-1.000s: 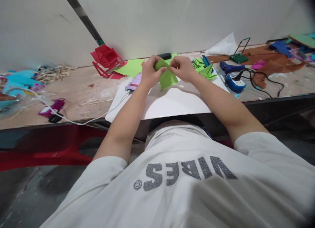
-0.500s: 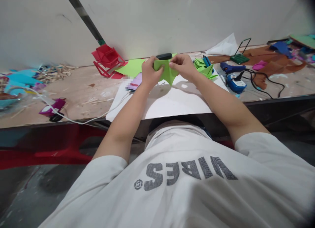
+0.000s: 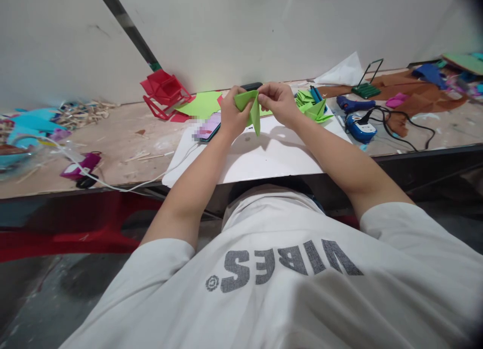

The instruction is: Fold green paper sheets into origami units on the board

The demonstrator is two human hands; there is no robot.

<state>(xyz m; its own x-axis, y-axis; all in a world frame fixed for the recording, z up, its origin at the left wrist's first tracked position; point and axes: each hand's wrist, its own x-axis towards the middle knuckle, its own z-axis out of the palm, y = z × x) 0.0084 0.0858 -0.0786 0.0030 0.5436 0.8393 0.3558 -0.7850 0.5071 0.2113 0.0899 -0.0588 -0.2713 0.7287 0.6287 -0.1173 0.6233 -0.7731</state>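
A folded sheet of bright green paper [image 3: 255,118] is held up above a white board [image 3: 271,155]. My left hand [image 3: 234,111] grips its left side, with the thumb in front and the fingers behind. With thumb and forefinger, my right hand [image 3: 277,101] pinches the paper's upper right edge. One pointed flap hangs down between the hands. Just left of my left hand lies a phone [image 3: 210,127] with a lit screen. Several folded green paper pieces [image 3: 312,107] sit to the right of my right hand.
A red paper chair model [image 3: 164,90] and flat green paper [image 3: 199,103] stand at the back left. On the right are a blue glue gun [image 3: 354,104], a blue power socket [image 3: 361,127] with black cable and a small green stand [image 3: 367,90]. A white cable [image 3: 113,187] crosses the left side.
The green paper has gone from spread wide to folded narrower, its flap turned edge-on. My right hand has shifted slightly left along its top edge; my left hand has moved slightly right.
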